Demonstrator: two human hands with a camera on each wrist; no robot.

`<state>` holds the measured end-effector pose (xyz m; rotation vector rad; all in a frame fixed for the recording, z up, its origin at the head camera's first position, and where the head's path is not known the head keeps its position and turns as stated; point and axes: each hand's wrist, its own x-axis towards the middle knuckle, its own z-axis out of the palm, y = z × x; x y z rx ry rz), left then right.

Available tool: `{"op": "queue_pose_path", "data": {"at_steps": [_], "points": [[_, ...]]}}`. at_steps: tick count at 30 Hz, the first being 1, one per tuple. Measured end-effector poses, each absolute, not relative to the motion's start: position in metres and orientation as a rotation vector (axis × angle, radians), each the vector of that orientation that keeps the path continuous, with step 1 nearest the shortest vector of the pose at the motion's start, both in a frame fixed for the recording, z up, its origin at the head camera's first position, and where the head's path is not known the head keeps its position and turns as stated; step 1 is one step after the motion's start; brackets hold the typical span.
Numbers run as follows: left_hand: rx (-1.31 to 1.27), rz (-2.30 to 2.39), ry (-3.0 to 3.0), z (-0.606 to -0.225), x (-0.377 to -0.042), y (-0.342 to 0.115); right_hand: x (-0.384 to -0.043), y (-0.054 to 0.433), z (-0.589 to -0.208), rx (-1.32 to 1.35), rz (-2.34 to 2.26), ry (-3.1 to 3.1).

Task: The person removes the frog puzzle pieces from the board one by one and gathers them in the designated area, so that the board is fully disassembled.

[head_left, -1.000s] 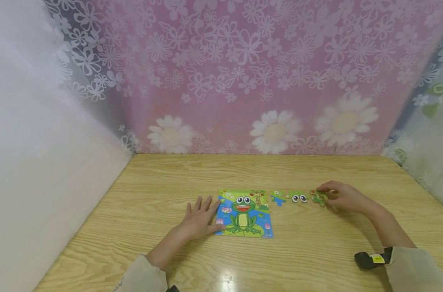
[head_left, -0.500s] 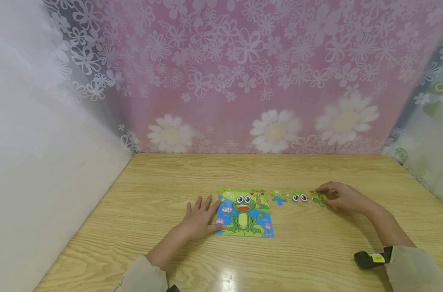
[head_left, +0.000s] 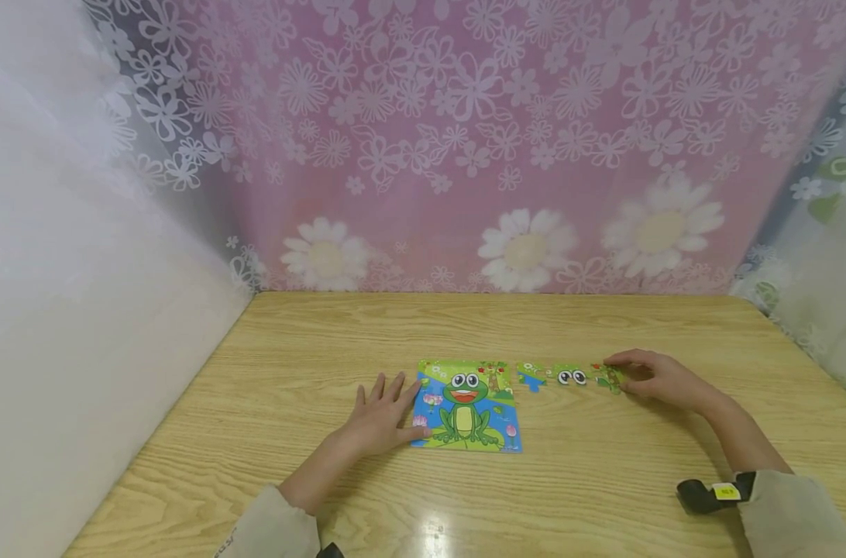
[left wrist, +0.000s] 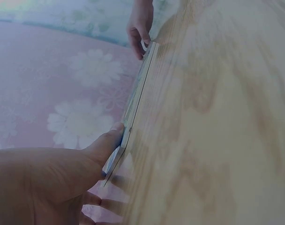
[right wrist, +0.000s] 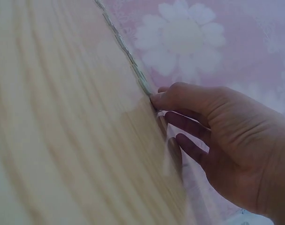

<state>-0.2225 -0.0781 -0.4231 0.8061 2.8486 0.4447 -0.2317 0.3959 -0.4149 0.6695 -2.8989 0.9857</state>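
Note:
A square frog picture puzzle (head_left: pixel 467 407) lies flat on the wooden table in the head view. My left hand (head_left: pixel 379 421) spreads its fingers at its left side, thumb over the lower left edge. To the puzzle's right, a row of loose jigsaw pieces starts with a blue-green piece (head_left: pixel 531 377), then a piece with the frog's eyes (head_left: pixel 572 377). My right hand (head_left: pixel 667 380) pinches the green end piece with red spots (head_left: pixel 606 377) between thumb and fingers. The right wrist view has the thumb (right wrist: pixel 163 100) at the end of the thin row.
Wood-grain table (head_left: pixel 423 480) extends around the puzzle on all sides. A pink flowered curtain (head_left: pixel 423 155) hangs along its back edge, and a pale wall (head_left: pixel 102 271) borders the left. A black wrist strap (head_left: pixel 705 496) sits by the right sleeve.
Almost nothing differs. The right hand shifts very slightly at the end piece, while the left hand, the puzzle and the row of pieces keep their places.

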Motion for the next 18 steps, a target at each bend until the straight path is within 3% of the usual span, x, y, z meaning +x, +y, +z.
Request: {"op": "queue_pose_path", "data": {"at_steps": [9, 18], "points": [[0.82, 0.479, 2.835, -0.418, -0.219, -0.078, -0.229, 0.385, -0.404, 0.679, 1.014, -2.867], [0.819, 0.481, 2.843, -0.422, -0.222, -0.079, -0.23, 0.328, -0.375, 0.862, 0.943, -2.803]]}}
